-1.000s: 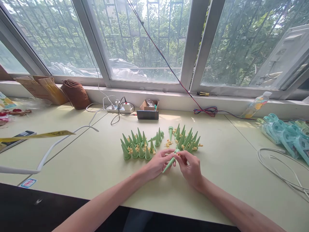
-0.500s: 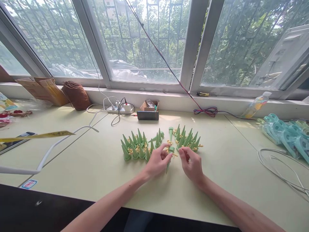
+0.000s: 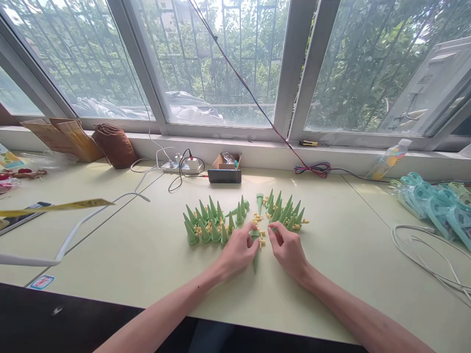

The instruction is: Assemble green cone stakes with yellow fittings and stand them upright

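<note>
My left hand (image 3: pixel 238 250) is closed round a green cone-shaped spike (image 3: pixel 255 255) that points down toward me, with a small yellow fitting at its top. My right hand (image 3: pixel 289 249) hovers just right of it, thumb and forefinger pinched together near loose yellow fittings (image 3: pixel 258 218) on the table; what they pinch is too small to make out. A cluster of upright green cones (image 3: pixel 209 223) stands left of my hands. A second cluster (image 3: pixel 285 212) stands just beyond my right hand.
A pale green table (image 3: pixel 147 245) runs under the window. Behind the cones lie a black box (image 3: pixel 224 175), a power strip with cables (image 3: pixel 180 165) and a brown pouch (image 3: pixel 114 144). Turquoise plastic parts (image 3: pixel 434 203) and white cable (image 3: pixel 423 255) lie at right; a bottle (image 3: pixel 388 159) lies on the sill.
The green spike has swung from slanting between both hands to pointing down in my left hand alone. My right hand let go and moved forward toward the loose yellow fittings.
</note>
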`<state>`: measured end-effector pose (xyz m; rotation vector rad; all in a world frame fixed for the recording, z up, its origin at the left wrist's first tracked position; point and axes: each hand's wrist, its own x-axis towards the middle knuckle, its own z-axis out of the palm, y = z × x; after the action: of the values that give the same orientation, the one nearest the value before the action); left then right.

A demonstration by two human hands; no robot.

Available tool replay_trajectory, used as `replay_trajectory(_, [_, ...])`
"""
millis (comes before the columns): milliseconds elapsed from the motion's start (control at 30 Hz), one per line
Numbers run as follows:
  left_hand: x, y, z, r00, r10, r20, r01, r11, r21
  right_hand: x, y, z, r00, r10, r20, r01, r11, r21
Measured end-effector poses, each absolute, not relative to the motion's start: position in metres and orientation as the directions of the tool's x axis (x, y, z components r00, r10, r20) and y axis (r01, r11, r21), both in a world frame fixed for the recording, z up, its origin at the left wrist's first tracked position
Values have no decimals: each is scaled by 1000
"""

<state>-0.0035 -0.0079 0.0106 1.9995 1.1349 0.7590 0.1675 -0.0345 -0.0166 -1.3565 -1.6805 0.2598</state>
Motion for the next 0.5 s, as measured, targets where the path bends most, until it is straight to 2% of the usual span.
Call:
replay_trajectory(267, [-5,-8,12,393,901,184,550,-390,738,167,-33,-19,-105,917,384,755,325,-569])
replay_trajectory(500, [-5,-8,11,384,901,202,520,-391,759,167,-32,-18,-183,934,308,827,316,-465])
